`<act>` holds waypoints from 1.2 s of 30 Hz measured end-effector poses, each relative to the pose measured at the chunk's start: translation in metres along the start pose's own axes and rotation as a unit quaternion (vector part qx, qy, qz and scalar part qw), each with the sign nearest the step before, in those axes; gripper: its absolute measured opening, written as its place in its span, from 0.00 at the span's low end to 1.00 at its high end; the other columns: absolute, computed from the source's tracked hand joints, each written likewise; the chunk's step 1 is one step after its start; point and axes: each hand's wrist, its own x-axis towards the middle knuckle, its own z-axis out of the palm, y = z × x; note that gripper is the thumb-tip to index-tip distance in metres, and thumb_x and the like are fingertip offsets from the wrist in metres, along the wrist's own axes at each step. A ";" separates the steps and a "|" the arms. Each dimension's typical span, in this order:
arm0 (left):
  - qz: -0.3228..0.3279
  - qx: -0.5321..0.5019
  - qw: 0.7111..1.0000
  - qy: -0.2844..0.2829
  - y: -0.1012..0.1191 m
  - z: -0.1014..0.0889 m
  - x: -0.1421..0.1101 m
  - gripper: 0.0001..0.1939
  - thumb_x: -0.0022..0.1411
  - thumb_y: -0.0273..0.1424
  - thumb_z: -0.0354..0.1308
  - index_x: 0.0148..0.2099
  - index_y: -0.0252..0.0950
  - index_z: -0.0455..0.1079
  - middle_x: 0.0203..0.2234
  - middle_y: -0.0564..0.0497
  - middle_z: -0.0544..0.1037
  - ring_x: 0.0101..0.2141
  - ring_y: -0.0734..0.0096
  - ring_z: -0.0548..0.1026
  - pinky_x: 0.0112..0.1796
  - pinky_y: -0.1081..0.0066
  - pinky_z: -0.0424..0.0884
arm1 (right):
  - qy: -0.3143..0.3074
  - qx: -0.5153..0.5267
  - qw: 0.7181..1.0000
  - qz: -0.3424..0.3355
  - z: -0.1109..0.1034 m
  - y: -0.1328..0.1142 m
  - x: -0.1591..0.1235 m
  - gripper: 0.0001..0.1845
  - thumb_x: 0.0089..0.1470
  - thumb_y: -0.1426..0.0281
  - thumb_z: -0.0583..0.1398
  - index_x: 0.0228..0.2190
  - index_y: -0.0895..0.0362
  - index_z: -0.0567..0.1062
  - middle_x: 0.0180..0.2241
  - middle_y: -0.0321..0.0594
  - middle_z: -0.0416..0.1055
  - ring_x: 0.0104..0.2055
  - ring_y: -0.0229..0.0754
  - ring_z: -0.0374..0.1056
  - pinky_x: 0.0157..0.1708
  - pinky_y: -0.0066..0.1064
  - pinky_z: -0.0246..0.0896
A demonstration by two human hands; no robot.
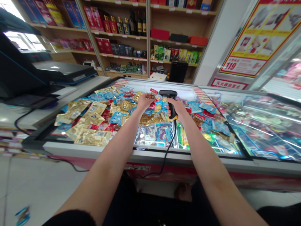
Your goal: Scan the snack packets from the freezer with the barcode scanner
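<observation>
The number 119 is printed in large figures at the lower left of the red-and-yellow fire-safety poster [261,39], and a smaller line of Chinese characters above it seems to read 火警电话. The rest of that panel's lines are too fine to be made out. On the red-framed sign [229,84] just below the poster, the characters 灭火器放置点 can be read. Pale lettering is carried by the red front panel [138,167] of the chest freezer, but it is blurred. The print on the shelf price tags [137,38], the gold packets [92,137] and the held red packet [154,91] is too small to be read.
</observation>
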 end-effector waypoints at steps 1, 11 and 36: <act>0.002 0.000 1.000 -0.005 -0.001 0.000 0.000 0.14 0.42 0.25 0.66 0.36 0.38 0.78 0.27 0.51 0.80 0.32 0.60 0.79 0.39 0.64 0.77 | -0.005 0.002 1.000 0.000 0.000 0.000 -0.001 0.13 0.63 0.66 0.64 0.27 0.56 0.71 0.17 0.34 0.68 0.14 0.34 0.61 0.13 0.26 0.58; 0.018 0.085 0.996 -0.037 0.003 -0.003 -0.005 0.20 0.48 0.29 0.63 0.45 0.34 0.83 0.34 0.50 0.85 0.37 0.59 0.82 0.41 0.66 0.78 | -0.015 0.003 1.000 0.001 -0.001 0.000 0.000 0.13 0.63 0.68 0.63 0.26 0.57 0.71 0.17 0.34 0.68 0.14 0.34 0.61 0.12 0.26 0.56; 0.018 0.085 0.996 -0.009 0.004 -0.001 -0.008 0.08 0.51 0.32 0.66 0.35 0.35 0.79 0.28 0.51 0.80 0.33 0.62 0.79 0.38 0.67 0.73 | -0.006 -0.024 0.999 0.033 -0.008 -0.005 -0.004 0.15 0.66 0.68 0.62 0.26 0.56 0.70 0.16 0.34 0.67 0.13 0.34 0.60 0.11 0.25 0.56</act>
